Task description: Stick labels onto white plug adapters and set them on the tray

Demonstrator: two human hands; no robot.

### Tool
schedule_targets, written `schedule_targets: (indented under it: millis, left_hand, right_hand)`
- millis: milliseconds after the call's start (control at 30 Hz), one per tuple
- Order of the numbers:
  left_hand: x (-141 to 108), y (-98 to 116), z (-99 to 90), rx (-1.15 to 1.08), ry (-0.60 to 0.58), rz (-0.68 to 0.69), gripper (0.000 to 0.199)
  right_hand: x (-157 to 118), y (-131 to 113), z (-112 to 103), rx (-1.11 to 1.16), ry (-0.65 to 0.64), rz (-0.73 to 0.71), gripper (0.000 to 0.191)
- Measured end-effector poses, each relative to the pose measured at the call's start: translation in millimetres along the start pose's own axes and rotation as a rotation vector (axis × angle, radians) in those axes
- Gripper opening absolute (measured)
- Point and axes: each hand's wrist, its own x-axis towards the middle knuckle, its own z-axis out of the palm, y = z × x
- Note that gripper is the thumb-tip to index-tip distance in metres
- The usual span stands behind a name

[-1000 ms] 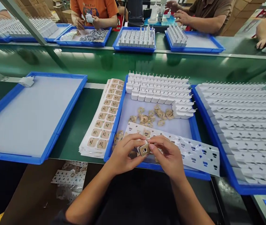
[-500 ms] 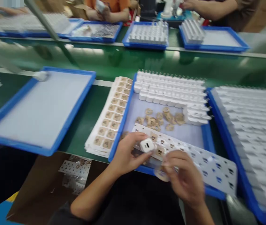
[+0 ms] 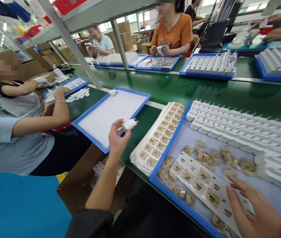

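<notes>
Between the thumb and fingers of my left hand (image 3: 118,140) is a white plug adapter (image 3: 129,124), its metal pins pointing right, held above the right edge of a blue-rimmed tray (image 3: 91,135). My right hand (image 3: 254,205) has its fingers apart over a white sticker sheet (image 3: 200,183), nothing visible in its grip. That sheet lies across a second blue tray (image 3: 171,149), among loose tan rings (image 3: 203,156) and rows of white adapters (image 3: 229,129). One more adapter (image 3: 112,93) rests at the far corner of the left tray.
A stack of sticker sheets (image 3: 159,135) lies between the two trays. Below the table edge is a cardboard box (image 3: 76,185) with used sheets. Two people sit at the left; others work behind the green conveyor (image 3: 140,81). A metal post (image 3: 73,43) slants upward.
The view has swung left. My left hand has carried the adapter from over the sticker sheet toward the left tray. My right hand has come away from the adapter and opened.
</notes>
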Motion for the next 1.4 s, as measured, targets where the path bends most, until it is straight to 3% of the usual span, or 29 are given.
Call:
schedule_targets:
  millis: [100,167,267,400,500,533,600,667,767,833,900,1000,1067,1200,1400]
  left_hand:
    - [48,-42,-35.6,0.208,0.056,-0.165,0.045]
    - [65,-61,-54.0,0.264,0.031,-0.215,0.043]
    - [73,-76,-70.1,0.331,-0.013,-0.253,0.045]
    - [69,-73,-72.5,0.414,-0.030,-0.227,0.055]
    - [48,-51,-56.6,0.547,0.029,0.007,0.050]
    - [36,-39,-47.0,0.535,-0.005,0.066,0.048]
    - [6,-9,-21.1,0.388,-0.223,0.118,0.041]
    - [-26,23,10.6,0.238,-0.531,0.157,0.036]
    - [-63,63,58.8,0.110,-0.891,0.289,0.043]
    - [-76,80,84.9,0.057,-1.005,0.372,0.049]
    - [-80,88,103.5,0.041,-1.076,0.391,0.044]
    - [-77,92,117.8,0.080,-1.244,0.303,0.025]
    - [-75,93,120.9,0.105,-1.334,0.215,0.027]
    - [-76,92,122.2,0.062,-1.394,0.132,0.036]
    - [-76,93,122.4,-0.089,-1.513,0.033,0.038]
  right_hand:
    - [2,-2,0,-0.026,-0.026,-0.082,0.035]
    - [4,0,2,-0.024,-0.027,-0.151,0.032]
    - [6,0,6,-0.031,-0.012,-0.194,0.031]
    - [5,-3,11,-0.082,-0.011,-0.209,0.031]
    - [4,-7,14,-0.119,-0.043,-0.159,0.027]
    - [4,-8,14,-0.115,-0.047,-0.145,0.026]
    - [3,-12,13,-0.087,-0.031,-0.135,0.025]
    - [3,-16,9,-0.048,-0.012,-0.138,0.024]
    - [4,-22,0,0.031,-0.022,-0.119,0.022]
    - [5,-27,-5,0.097,-0.026,-0.103,0.022]
    - [5,-30,-9,0.151,-0.023,-0.106,0.022]
    - [4,-34,-11,0.154,0.015,-0.157,0.023]
    - [4,-36,-10,0.100,0.056,-0.232,0.022]
    - [6,-41,-6,0.013,0.078,-0.362,0.022]
    - [8,-44,-4,0.021,0.062,-0.399,0.020]
